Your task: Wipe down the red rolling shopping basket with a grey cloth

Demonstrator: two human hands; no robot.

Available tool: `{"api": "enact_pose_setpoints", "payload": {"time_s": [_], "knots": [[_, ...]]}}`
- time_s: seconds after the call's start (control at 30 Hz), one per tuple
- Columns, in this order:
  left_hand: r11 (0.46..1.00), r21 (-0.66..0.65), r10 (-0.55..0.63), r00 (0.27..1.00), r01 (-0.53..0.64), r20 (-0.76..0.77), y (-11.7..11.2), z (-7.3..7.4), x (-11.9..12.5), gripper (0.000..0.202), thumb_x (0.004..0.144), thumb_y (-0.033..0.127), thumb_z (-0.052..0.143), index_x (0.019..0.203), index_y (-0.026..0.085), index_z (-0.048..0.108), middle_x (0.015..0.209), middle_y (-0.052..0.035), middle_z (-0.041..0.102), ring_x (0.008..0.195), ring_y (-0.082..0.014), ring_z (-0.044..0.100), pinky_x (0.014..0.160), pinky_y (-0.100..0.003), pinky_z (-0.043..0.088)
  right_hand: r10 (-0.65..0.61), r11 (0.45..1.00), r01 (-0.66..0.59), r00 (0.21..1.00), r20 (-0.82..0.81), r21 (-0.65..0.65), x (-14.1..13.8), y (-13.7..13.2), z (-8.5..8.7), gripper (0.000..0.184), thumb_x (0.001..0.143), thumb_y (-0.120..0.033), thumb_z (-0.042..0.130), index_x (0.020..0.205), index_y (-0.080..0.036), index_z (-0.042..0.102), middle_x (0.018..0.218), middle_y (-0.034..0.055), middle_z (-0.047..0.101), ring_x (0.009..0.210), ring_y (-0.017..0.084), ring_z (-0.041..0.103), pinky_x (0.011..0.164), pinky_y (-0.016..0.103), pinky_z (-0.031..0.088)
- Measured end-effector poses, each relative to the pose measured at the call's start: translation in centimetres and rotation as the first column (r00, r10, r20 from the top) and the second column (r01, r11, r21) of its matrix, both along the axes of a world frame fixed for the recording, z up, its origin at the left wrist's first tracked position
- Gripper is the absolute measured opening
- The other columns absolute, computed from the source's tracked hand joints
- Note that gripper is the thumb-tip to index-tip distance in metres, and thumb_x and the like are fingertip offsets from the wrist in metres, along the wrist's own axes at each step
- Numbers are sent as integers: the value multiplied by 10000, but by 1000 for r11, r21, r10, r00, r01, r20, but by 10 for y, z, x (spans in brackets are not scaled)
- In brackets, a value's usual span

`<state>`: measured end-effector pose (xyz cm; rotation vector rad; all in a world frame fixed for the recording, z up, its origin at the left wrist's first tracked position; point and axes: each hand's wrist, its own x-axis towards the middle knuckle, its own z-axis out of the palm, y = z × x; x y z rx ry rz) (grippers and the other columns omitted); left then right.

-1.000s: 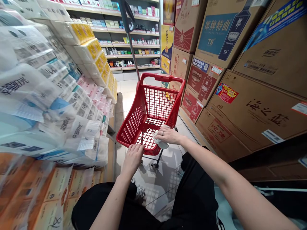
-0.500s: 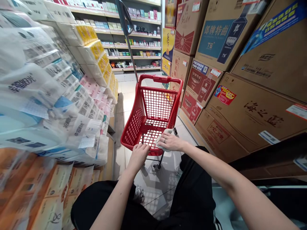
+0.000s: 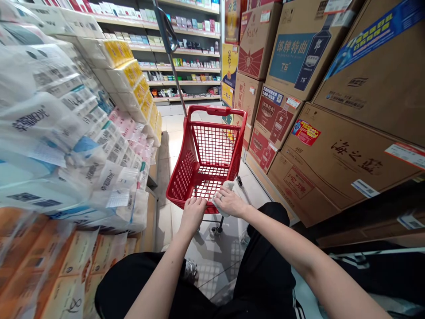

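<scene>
A red plastic shopping cart (image 3: 186, 181) stands on the floor in front of my knees, its basket holding nothing that I can see. My left hand (image 3: 193, 215) grips the near rim of the basket, with the fingers curled over the edge. Just to the right, my right hand (image 3: 229, 201) has its fingers closed on a pale cloth (image 3: 228, 185) and presses it against the near right corner of the rim. Part of the cloth is hidden under the fingers. A grey pole with a dark loop (image 3: 169, 33) rises at the cart's far left corner.
Packs of tissue paper (image 3: 99, 146) are piled close on the left, with orange packs (image 3: 29, 248) below. Stacked cardboard boxes (image 3: 352, 155) line the right side. Shelves of small goods (image 3: 186, 55) stand beyond the tiled aisle (image 3: 168, 155).
My right hand and the cloth have shifted slightly left along the rim, closer to my left hand. My left hand keeps its hold. The view has moved a little.
</scene>
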<state>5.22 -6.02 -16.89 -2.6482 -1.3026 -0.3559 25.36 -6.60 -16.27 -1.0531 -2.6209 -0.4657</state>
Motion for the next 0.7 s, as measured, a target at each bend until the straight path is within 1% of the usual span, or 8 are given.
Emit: {"api": "enact_pose_setpoints", "payload": {"time_s": [0.1,0.17,0.23,0.3,0.37,0.53,0.6,0.7], "knots": [[1000,7,15,999,-15,41,-2,-1,6,189,882,153,384,858,191,567,846,-89,595,852,-232,501,820,-386,361,-77,997,77,996,-40,-3,-4,-3,-4,195,941,-142,383,989,-129,572,931,111,611,939,217,520,993,450,333],[1000,-2,10,998,-10,57,-3,-2,8,186,888,171,389,876,190,574,849,-86,598,851,-228,509,820,-380,364,-95,995,94,995,-44,-13,-4,-3,-5,176,943,-182,409,971,-130,575,920,109,610,939,221,518,986,447,338],[999,-25,-28,997,30,67,-3,-2,6,190,896,189,394,928,191,582,877,-83,607,866,-222,520,813,-364,369,-80,997,79,996,-30,-25,-1,-1,-4,194,940,-276,452,949,-128,577,919,111,607,932,228,514,962,443,352],[995,-41,-87,994,90,63,-3,-2,-1,221,903,199,394,1027,194,578,920,-81,616,890,-216,529,811,-351,373,-39,999,38,999,-9,-37,3,3,-2,264,926,-375,481,932,-129,576,919,112,605,920,232,511,930,437,366],[992,-37,-118,992,120,44,-1,-1,-11,261,910,207,391,1110,194,558,952,-82,621,901,-215,534,816,-349,372,0,999,1,1000,15,-45,8,6,-1,303,918,-423,486,915,-132,575,900,106,604,904,232,509,900,424,376],[998,-11,-55,998,56,32,3,1,-37,264,923,247,383,1114,200,559,958,-82,623,903,-222,533,830,-360,362,36,999,-36,999,30,-26,19,10,-6,322,913,-452,485,905,-140,567,887,87,587,886,219,503,875,386,379],[998,-27,-55,998,56,26,5,1,-42,265,912,206,384,1112,205,558,957,-79,622,907,-222,528,828,-360,361,46,999,-46,999,9,-20,23,9,-9,314,909,-457,491,909,-152,564,893,82,583,892,215,499,890,387,375],[995,-69,-69,998,70,14,6,-1,-42,278,884,140,389,1086,213,564,940,-71,623,884,-217,521,803,-357,363,42,999,-43,999,-34,-20,24,5,-13,271,908,-430,504,923,-165,561,902,84,586,900,214,495,915,402,366]]}}
